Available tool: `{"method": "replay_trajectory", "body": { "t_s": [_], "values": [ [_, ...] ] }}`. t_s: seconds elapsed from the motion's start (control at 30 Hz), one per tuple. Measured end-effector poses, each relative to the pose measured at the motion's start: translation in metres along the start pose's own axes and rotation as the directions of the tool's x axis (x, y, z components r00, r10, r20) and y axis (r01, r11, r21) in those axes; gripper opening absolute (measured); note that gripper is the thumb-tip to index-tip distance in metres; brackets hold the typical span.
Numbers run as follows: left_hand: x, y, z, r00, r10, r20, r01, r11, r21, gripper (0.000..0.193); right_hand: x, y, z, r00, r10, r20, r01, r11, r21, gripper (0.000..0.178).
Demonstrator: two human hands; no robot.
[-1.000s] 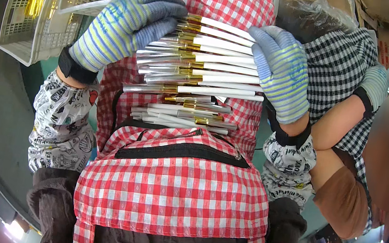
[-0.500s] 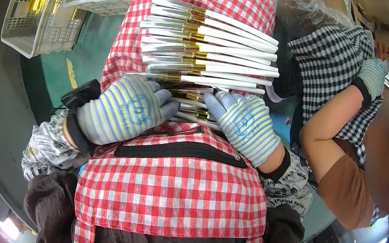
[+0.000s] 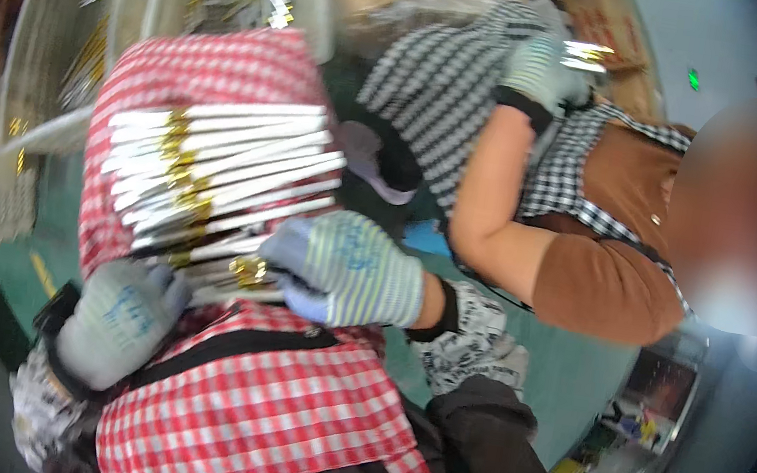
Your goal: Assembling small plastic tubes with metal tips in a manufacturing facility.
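A row of brushes (image 3: 257, 163) with white handles and gold ferrules lies side by side across the red-and-white checked cloth (image 3: 218, 66) over my lap. Their handles point right, their paler ends left. My right hand (image 3: 354, 272), in a striped knit glove, is closed at the near end of the row, its bent fingers on a brush beside a gold ferrule (image 3: 246, 270). At the left ends of the nearest brushes is my gloved left hand (image 3: 119, 323), fingers curled together. Blur hides what they hold, if anything.
White plastic crates (image 3: 143, 10) with loose gold-and-silver pieces stand at the far left. To my right sits a co-worker in a black-and-white checked apron (image 3: 429, 97), whose gloved hand (image 3: 540, 73) holds shiny gold-banded pieces. Cardboard boxes (image 3: 614, 37) are behind.
My view has swung to the right, so the brushes and crates appear farther left and tilted. My hands stay by the nearest brushes, the right one now closer to a gold ferrule.
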State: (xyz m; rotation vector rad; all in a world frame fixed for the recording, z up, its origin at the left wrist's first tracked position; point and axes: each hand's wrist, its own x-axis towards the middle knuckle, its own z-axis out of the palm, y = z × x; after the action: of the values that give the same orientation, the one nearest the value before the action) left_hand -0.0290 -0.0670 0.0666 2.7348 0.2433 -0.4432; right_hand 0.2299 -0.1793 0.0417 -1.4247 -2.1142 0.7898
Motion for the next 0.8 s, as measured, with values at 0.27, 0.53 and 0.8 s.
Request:
{"method": "replay_trajectory", "body": {
  "t_s": [0.27,0.53,0.8],
  "values": [
    [-0.05,-0.034,-0.002,0.88,-0.319,-0.352,0.044,0.793,-0.608,0.025,0.027,-0.014,0.007,0.949,0.063,-0.309,0.195,0.651,0.734,0.041],
    [0.012,-0.025,0.004,0.655,-0.3,-0.694,-0.206,0.812,-0.545,0.02,0.063,-0.026,0.018,0.962,-0.098,-0.255,0.213,0.853,0.476,0.021],
    [0.013,-0.033,-0.018,0.765,-0.421,-0.488,-0.392,0.296,-0.871,0.021,0.053,0.001,0.002,0.985,-0.099,-0.142,0.156,0.86,0.485,0.019]
  ]
}}
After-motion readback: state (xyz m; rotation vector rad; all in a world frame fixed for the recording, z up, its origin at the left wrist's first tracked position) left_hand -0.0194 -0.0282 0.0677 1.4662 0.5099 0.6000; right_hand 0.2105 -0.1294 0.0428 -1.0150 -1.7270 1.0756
